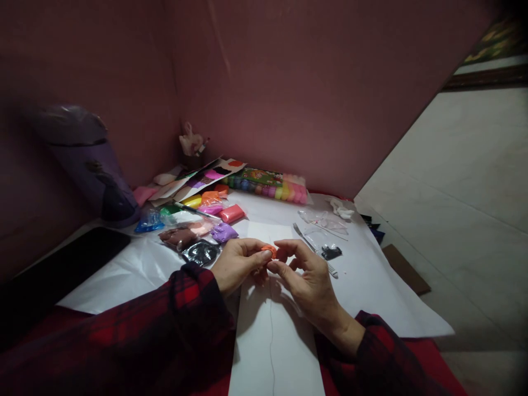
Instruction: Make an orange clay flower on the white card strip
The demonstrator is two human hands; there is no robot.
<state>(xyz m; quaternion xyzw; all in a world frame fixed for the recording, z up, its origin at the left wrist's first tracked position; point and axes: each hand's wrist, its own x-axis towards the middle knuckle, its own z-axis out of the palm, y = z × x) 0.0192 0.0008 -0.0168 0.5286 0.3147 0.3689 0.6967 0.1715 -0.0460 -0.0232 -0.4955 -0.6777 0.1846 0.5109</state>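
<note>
Probably a home (framed picture, craft packets)

At the centre of the frame, the small piece of clay is bright orange. The sleeves are red-and-black plaid. Below centre, a white strip bears one thin, wavy dark line. Left of centre, the packets are red, purple, brown, black and blue. The upper-left canister is purple, the wall dusky pink, the lower-right cloth deep red.

Fork on sheet (packets left).
</note>
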